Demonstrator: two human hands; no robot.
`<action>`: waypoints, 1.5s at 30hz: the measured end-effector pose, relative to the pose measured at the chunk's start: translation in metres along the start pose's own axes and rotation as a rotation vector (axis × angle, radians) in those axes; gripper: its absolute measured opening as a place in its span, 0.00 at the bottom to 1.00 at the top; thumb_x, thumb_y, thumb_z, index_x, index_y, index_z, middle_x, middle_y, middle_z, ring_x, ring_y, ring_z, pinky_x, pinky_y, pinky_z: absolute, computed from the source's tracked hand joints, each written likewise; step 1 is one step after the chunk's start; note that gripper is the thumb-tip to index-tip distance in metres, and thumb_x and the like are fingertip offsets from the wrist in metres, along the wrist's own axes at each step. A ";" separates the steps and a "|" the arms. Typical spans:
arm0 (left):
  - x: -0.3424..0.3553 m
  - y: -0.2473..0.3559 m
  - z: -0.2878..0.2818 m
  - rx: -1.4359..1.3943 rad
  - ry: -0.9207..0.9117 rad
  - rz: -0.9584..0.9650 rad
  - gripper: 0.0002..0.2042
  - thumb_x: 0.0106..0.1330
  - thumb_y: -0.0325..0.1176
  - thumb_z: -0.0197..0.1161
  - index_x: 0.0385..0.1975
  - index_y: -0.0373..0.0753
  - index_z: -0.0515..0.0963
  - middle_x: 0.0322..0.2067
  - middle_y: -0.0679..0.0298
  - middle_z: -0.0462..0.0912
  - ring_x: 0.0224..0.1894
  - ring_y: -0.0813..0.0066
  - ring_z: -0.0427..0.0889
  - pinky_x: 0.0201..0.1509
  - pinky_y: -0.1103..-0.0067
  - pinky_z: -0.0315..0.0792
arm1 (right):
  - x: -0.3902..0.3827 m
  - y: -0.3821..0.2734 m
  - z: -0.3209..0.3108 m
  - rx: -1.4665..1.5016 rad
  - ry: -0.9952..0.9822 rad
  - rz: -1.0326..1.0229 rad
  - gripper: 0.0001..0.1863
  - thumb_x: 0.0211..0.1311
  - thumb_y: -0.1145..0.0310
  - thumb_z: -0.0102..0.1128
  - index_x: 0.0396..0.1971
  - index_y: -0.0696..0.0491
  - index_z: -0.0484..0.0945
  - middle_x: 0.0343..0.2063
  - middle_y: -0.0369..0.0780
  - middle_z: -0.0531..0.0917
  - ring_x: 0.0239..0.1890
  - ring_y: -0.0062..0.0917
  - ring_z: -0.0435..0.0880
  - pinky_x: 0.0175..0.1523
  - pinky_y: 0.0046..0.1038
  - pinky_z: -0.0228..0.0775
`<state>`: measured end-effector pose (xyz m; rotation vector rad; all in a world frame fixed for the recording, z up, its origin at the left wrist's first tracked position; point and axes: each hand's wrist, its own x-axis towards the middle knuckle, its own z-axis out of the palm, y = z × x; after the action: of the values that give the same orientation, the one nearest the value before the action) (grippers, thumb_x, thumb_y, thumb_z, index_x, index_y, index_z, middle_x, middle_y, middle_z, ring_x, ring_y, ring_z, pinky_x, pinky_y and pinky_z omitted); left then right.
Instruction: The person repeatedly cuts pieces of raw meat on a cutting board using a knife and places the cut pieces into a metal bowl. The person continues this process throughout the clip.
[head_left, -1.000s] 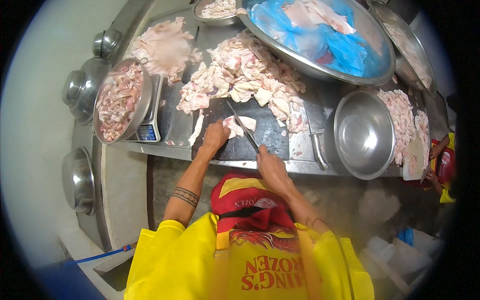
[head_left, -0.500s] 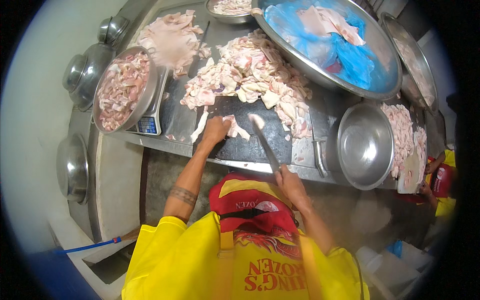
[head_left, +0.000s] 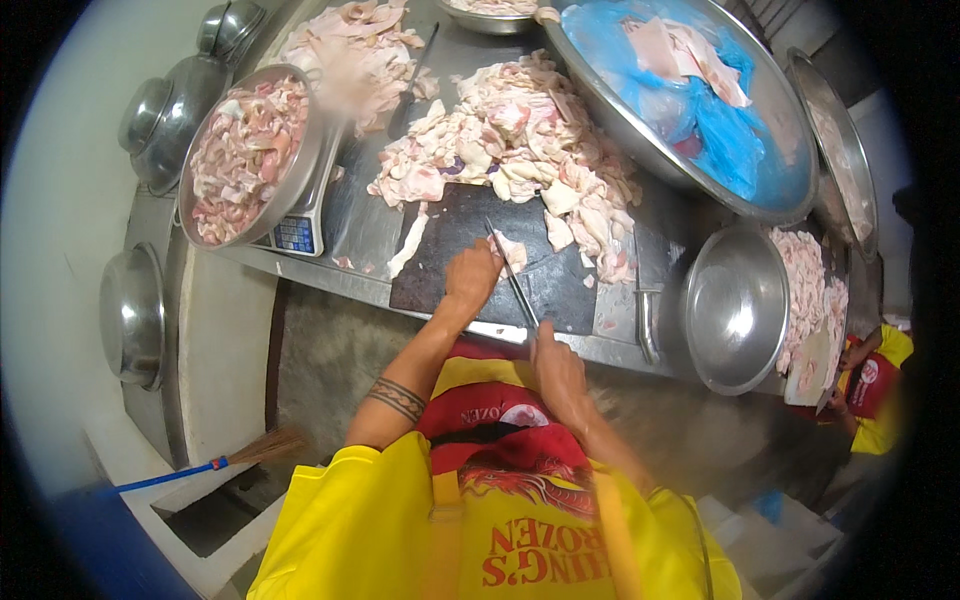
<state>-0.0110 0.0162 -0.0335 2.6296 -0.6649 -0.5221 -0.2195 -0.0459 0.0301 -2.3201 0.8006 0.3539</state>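
My left hand [head_left: 472, 272] is closed on a small piece of pale meat [head_left: 508, 250] on the black cutting board [head_left: 435, 290]. My right hand [head_left: 556, 365] grips a long knife [head_left: 516, 284], its blade lying across that piece beside my left fingers. A strip of meat [head_left: 408, 245] lies on the board's left side, and a large heap of pale skin and fat pieces [head_left: 500, 125] covers the table just beyond the board.
A steel basin of cut meat [head_left: 245, 155] sits on a scale [head_left: 295, 235]. An empty steel bowl [head_left: 732, 310] and a metal tool [head_left: 646, 322] are right. A large basin with blue bags [head_left: 710, 160] stands behind. A co-worker in yellow [head_left: 880, 380] is at far right.
My left hand has moved right along the board. The knife, swung rightward half a second ago, is back across the meat. The view has shifted a little.
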 end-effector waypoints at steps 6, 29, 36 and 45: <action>-0.002 -0.005 -0.001 -0.015 -0.011 0.080 0.13 0.67 0.36 0.61 0.39 0.29 0.78 0.31 0.39 0.85 0.37 0.39 0.87 0.43 0.53 0.80 | 0.063 -0.017 0.009 -0.006 0.040 -0.071 0.08 0.74 0.68 0.44 0.44 0.58 0.66 0.27 0.62 0.83 0.35 0.63 0.84 0.41 0.60 0.73; -0.039 -0.020 -0.005 -0.131 0.029 0.148 0.14 0.65 0.36 0.59 0.36 0.27 0.81 0.30 0.34 0.83 0.35 0.32 0.83 0.40 0.52 0.78 | 0.069 -0.010 0.012 0.055 0.034 -0.117 0.08 0.70 0.74 0.43 0.45 0.59 0.67 0.31 0.62 0.84 0.37 0.60 0.86 0.44 0.59 0.75; 0.022 -0.014 -0.065 -0.355 -0.031 0.011 0.15 0.64 0.37 0.61 0.23 0.30 0.81 0.18 0.51 0.83 0.21 0.62 0.85 0.30 0.67 0.77 | -0.024 0.040 -0.005 -0.029 -0.083 0.021 0.11 0.76 0.64 0.44 0.46 0.57 0.68 0.31 0.59 0.85 0.36 0.59 0.85 0.43 0.59 0.75; 0.010 0.011 -0.043 -0.006 -0.063 0.361 0.21 0.61 0.46 0.69 0.33 0.28 0.80 0.32 0.39 0.85 0.41 0.41 0.85 0.46 0.56 0.78 | -0.023 0.031 0.010 -0.019 -0.006 0.032 0.12 0.78 0.61 0.44 0.44 0.56 0.67 0.28 0.57 0.85 0.35 0.57 0.85 0.40 0.58 0.75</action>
<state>0.0116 0.0133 0.0060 2.4149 -1.1256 -0.4951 -0.2568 -0.0471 0.0172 -2.3252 0.8350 0.3838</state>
